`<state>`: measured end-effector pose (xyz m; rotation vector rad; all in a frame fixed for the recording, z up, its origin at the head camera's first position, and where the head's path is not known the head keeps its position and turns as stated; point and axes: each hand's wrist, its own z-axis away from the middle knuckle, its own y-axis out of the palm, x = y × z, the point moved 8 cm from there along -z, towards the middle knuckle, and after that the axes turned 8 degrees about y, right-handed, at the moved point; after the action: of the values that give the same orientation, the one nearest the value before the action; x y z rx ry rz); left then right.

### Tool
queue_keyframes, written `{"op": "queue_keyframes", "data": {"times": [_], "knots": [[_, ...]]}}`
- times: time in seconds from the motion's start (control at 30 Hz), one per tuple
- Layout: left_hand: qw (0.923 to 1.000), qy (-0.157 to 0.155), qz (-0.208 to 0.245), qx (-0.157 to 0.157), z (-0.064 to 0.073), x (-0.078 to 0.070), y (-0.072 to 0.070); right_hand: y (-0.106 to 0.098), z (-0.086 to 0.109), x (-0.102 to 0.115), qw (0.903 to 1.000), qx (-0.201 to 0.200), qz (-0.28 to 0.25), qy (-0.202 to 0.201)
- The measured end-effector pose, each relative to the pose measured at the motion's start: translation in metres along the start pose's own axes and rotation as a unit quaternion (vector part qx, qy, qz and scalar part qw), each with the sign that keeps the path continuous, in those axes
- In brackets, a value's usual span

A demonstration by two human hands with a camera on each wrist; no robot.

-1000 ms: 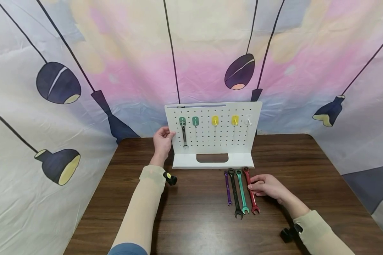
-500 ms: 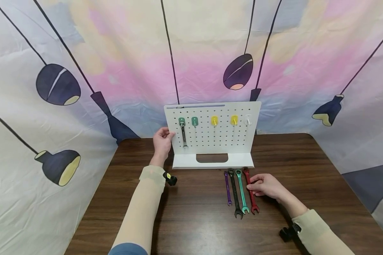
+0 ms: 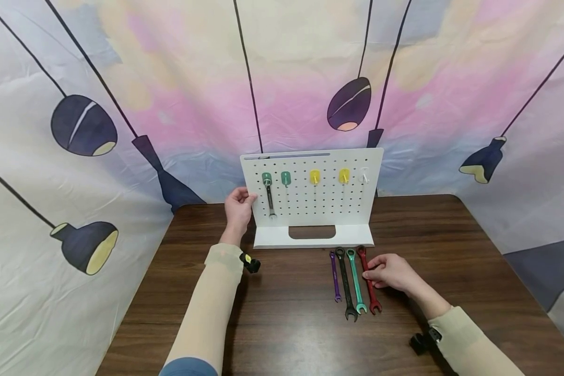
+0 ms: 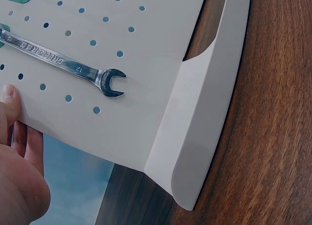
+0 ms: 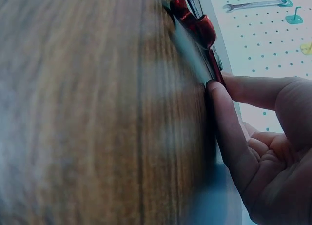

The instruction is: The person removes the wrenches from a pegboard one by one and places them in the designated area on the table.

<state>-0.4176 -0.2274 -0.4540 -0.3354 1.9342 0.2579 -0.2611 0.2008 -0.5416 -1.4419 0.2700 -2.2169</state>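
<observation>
My left hand (image 3: pixel 237 211) pinches the left edge of a white pegboard stand (image 3: pixel 272 238), thumb in front and fingers behind. On the board's leftmost green hook hangs a silver combination wrench (image 4: pixel 73 64), its open end pointing down. With thumb and fingertips, my right hand (image 3: pixel 390 272) pinches the shank of a red combination wrench (image 3: pixel 373 297) on the table. Left of it lie a teal wrench (image 3: pixel 356 282), a black wrench (image 3: pixel 345 284) and a small purple wrench (image 3: pixel 335 279), side by side. The right wrist view shows the thumb and forefinger at the red wrench (image 5: pixel 206 32).
A second green hook (image 3: pixel 285 178), two yellow hooks (image 3: pixel 315 177) and a clear hook (image 3: pixel 364 176) are on the board without tools. The stand is near the back of the brown wooden table (image 3: pixel 286 313). A printed curtain (image 3: pixel 192 94) hangs behind it.
</observation>
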Motion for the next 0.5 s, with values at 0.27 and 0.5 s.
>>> {"op": "queue_keyframes", "data": {"times": [0.27, 0.5], "knots": [[1.0, 0.0, -0.001, 0.001, -0.0013, 0.0009, 0.0006, -0.0022, 0.0, -0.0011, 1.0, -0.005, -0.002, 0.003], [1.0, -0.001, 0.003, -0.002, -0.0026, 0.0033, 0.0008, -0.0025, -0.002, -0.0041, 1.0, 0.0, -0.008, 0.002]]}}
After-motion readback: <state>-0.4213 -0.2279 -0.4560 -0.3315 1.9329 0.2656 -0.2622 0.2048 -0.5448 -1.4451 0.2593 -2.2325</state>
